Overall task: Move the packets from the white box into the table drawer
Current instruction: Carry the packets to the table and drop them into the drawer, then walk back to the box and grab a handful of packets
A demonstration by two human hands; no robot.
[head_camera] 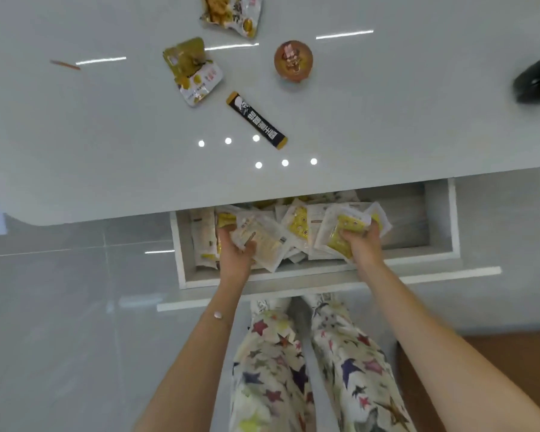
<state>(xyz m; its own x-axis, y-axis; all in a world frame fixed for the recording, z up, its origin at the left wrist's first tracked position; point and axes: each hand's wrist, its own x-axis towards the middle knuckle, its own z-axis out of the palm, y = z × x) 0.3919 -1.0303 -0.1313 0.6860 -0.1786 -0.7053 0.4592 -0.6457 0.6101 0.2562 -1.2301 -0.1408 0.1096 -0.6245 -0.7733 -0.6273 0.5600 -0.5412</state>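
Left grip [236,252] and right grip [364,244] both clench, arms outstretched.

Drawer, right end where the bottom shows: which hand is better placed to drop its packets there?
Right. The right hand grips yellow packets right beside the bare drawer bottom; the left hand holds a pale packet over the pile at the other end.

Flat sealed packets [296,227], white with yellow print, heaped and overlapping across the left and middle of the table drawer [442,219], white-walled, grey inside, pulled open under the worktop [387,120] edge. One pale packet [264,244] tilted in the grip of the left hand [236,254]; a fanned bunch of yellow-faced packets [340,235] in the grip of the right hand [365,244], both just above the heap.
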